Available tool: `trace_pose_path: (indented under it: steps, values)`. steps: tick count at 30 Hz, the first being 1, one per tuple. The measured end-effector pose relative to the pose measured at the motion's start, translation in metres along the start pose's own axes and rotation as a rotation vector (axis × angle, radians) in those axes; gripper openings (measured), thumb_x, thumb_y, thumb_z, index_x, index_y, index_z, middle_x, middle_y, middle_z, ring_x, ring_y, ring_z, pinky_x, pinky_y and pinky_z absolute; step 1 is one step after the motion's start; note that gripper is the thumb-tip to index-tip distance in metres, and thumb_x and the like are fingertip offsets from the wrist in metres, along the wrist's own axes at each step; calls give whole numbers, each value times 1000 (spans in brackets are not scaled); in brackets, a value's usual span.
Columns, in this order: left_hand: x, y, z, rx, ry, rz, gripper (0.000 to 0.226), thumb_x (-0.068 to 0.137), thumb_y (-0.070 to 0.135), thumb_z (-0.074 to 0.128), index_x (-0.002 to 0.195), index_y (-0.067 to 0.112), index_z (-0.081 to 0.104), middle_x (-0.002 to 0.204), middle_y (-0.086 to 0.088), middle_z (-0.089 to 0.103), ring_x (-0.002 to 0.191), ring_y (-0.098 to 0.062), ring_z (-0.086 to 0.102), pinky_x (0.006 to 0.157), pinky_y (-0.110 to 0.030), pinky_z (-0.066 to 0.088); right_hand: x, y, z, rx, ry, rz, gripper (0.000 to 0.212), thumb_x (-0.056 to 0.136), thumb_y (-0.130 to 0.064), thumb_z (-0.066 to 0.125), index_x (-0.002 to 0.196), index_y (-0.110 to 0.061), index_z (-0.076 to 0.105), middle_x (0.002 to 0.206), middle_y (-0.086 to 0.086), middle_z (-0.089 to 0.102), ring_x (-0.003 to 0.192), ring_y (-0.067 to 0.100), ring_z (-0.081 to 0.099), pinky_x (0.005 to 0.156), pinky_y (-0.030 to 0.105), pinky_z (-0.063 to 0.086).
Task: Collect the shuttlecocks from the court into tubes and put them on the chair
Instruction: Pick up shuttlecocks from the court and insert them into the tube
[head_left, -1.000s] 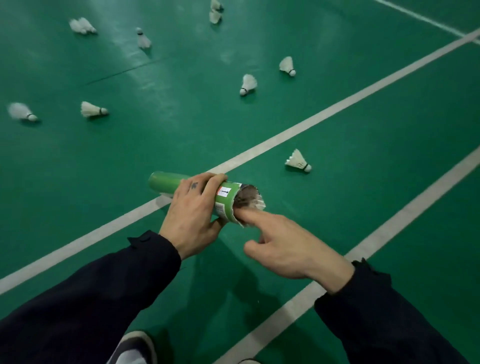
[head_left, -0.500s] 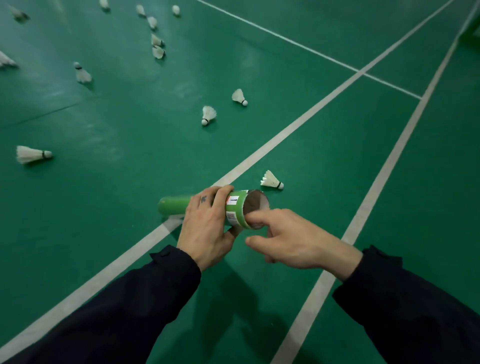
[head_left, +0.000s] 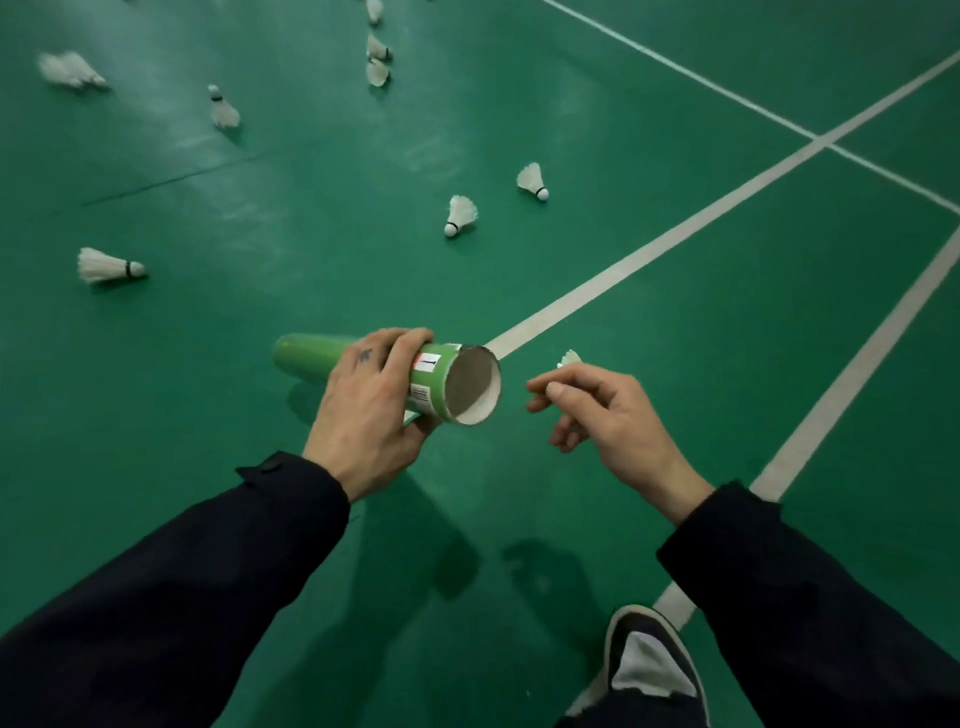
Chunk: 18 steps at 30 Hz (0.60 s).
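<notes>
Tube (head_left: 363, 364): green, held above the floor, long axis near level, open mouth pointing right and toward the camera; inside looks bare as far as visible. Left hand (head_left: 371, 410) wraps its middle. Right hand (head_left: 597, 410) just right of the mouth, apart from it, fingers loosely curled; a shuttlecock (head_left: 570, 358) shows behind them, grip unclear. Floor (head_left: 675, 389): green court, white lines (head_left: 623, 270), shuttlecocks (head_left: 460, 215) scattered beyond. Shoe (head_left: 649, 670) at bottom.
</notes>
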<state>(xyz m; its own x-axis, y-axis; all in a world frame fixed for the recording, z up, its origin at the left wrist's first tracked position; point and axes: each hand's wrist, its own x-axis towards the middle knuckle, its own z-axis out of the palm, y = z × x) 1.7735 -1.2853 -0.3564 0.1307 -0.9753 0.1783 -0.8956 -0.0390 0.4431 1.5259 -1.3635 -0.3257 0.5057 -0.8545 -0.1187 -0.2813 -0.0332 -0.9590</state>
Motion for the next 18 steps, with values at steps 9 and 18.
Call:
trace_pose_path:
  steps: [9,18]
  values:
    - [40,40,56,196,-148,-112,82,80,36,81,149,23,38,148,-11,48,134,-35,43,116,-55,34,106,103,-28,-391,-120,113,29,100,-25,59,128,-24,67,131,-4,68,101,17,73,92,34,57]
    - [62,71,46,227,-202,-218,82,81,39,81,148,22,38,146,-11,49,128,-34,47,113,-53,38,160,158,-78,-1440,-254,-116,37,93,-3,48,128,-13,55,133,12,57,119,33,55,98,43,44]
